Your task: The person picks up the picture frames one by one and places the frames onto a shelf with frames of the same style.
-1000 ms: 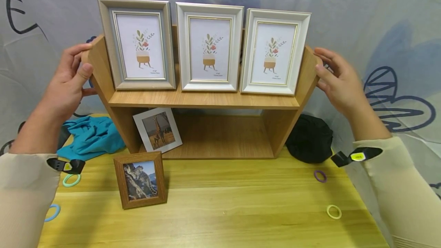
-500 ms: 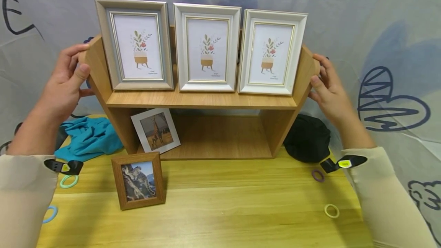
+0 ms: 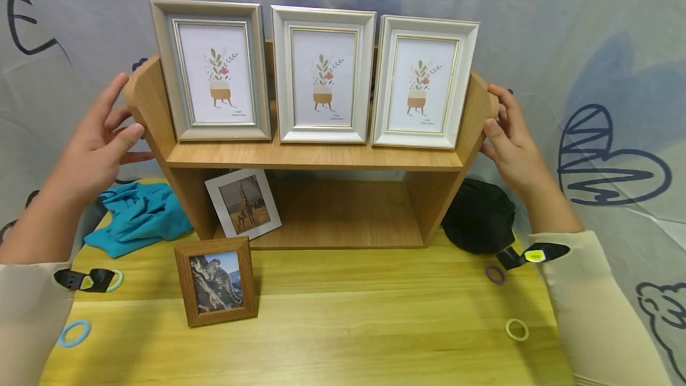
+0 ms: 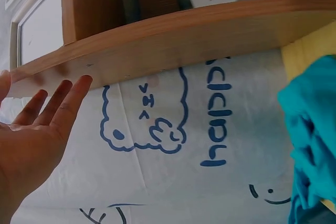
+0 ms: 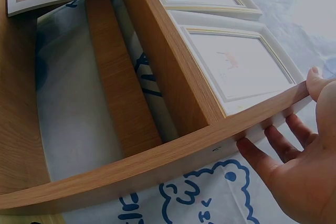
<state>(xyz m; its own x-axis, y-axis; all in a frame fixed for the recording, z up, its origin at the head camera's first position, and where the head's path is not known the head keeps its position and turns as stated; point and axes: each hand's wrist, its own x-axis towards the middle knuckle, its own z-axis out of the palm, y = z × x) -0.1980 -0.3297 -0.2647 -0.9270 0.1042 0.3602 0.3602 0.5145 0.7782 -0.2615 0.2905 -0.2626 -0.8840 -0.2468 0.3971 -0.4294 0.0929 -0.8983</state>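
Wooden shelf unit (image 3: 321, 158) stands on the surface (image 3: 375, 302), hands on its two ends at upper-tier height. Right hand (image 3: 517, 148): partly closed, thumb on the front edge of the right side panel (image 3: 471, 115), fingers against the outer face, so the panel is pinched. Left hand (image 3: 96, 145): open, fingers spread and nearly straight along the outside of the left side panel (image 3: 154, 103), thumb at the front edge; nothing gripped, and I can't tell how firmly it touches. Hands opposite each other probably means the unit gets steadied evenly, without tipping the load. That load: beige frame (image 3: 220, 76), middle white frame (image 3: 323, 76) and right white frame (image 3: 425, 82), side by side on the upper board, faces forward, leaning back slightly (likely for stability). Below, giraffe picture frame (image 3: 243, 204) sits skewed near the left side panel, facing out. Brown frame (image 3: 217, 282) stands on the surface just in front of it, probably self-supporting. Teal cloth (image 3: 139, 219) lies left of the unit, black fabric item (image 3: 477, 216) right, both outside the side panels.
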